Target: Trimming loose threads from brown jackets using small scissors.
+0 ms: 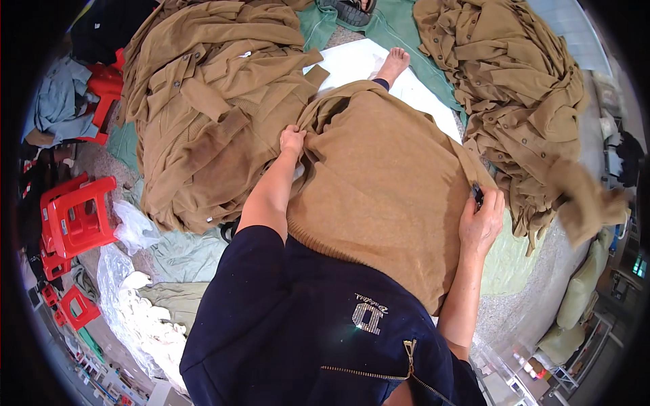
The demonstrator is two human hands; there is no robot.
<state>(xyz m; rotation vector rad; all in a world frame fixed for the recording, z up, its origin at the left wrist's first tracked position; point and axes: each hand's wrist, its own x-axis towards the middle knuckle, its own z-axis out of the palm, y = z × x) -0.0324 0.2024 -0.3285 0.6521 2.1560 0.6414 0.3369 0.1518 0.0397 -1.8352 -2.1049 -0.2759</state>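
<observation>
A brown knitted cardigan (386, 176) lies spread over my lap, its ribbed hem toward my body. On its left edge, my left hand (292, 139) is closed, pinching a fold of the fabric. At the right edge, my right hand (482, 220) curls around a small black tool (478, 196). Most of that tool is hidden by the fingers, so its kind does not show. The right hand rests close against the cardigan's long front band (467, 162).
A large heap of brown cardigans (203, 122) lies to the left, another heap (514, 88) to the right. Red stools (81, 216) stand at far left near clear plastic bags (135, 227). My bare foot (394, 64) rests on a white sheet (433, 101). A blurred brown garment (586, 203) hangs at right.
</observation>
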